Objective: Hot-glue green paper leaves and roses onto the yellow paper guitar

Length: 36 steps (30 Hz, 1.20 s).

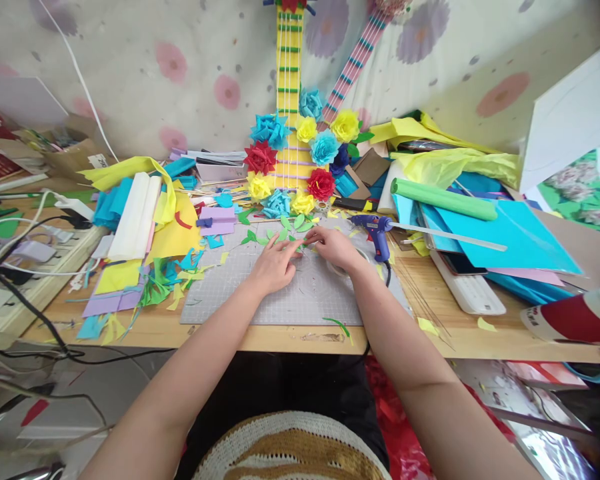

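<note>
Over the grey cutting mat (220, 293), my two hands meet at the fingertips among several green paper leaves (250, 237). My left hand (275, 267) has its fingers stretched out and apart, the index fingertip reaching to a small green piece near the right fingers. My right hand (335, 248) is closed in a pinch at that green piece, which looks like a paper leaf; the fingers partly cover it. A white ring, perhaps a tape roll (334, 269), is partly hidden beneath my right wrist. Beside that hand lies a blue glue gun (377, 235) with its cord.
Behind the mat stands a yellow paper guitar (289, 87) covered in paper flowers; a pink one (355, 63) leans beside it. Colored paper scraps (165, 280) and a power strip (40, 273) lie left. Blue sheets (510, 233), thin wires (425, 293) and a paper cup (575, 313) are right.
</note>
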Motion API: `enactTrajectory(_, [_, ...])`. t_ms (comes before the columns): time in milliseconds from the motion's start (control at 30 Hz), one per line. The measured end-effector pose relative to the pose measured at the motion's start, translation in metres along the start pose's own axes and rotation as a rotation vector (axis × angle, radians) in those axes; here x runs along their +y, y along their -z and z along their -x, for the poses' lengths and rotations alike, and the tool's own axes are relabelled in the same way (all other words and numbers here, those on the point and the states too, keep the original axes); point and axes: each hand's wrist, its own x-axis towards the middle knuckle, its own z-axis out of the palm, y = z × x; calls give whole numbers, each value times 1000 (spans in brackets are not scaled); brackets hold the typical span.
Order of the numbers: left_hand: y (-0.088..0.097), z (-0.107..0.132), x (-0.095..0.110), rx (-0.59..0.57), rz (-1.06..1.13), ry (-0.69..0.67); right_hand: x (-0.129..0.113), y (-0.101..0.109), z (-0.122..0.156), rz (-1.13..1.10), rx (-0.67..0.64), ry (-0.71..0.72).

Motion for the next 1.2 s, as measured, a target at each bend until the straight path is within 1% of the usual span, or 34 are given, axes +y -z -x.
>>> enactTrajectory(300, [-2,0,-1,36,29,-15,3,-1,-1,16,11,27])
enactTrajectory(433, [-2,0,-2,51,40,-25,2,0,-1,-4,79,32])
enactTrajectory(533, [-4,0,-4,78,56,-32,-3,3,1,72,119,1])
enactTrajectory(600, [-5,1,-7,113,61,-29,-8,4,4,168,80,-19])
enactTrajectory(733, [-8,4,-10,155,45,-32,-16,3,12,357,-52,-68])
enactTrajectory(833, [-7,6,-9,143,23,-61,-18,-2,17,438,-80,-61])
enactTrajectory(1033, [-6,7,-5,41,-42,-91,-18,-11,22,494,-55,-56])
enactTrajectory(1200, [-8,6,-7,38,-74,-83,-19,-13,23,525,-25,-51])
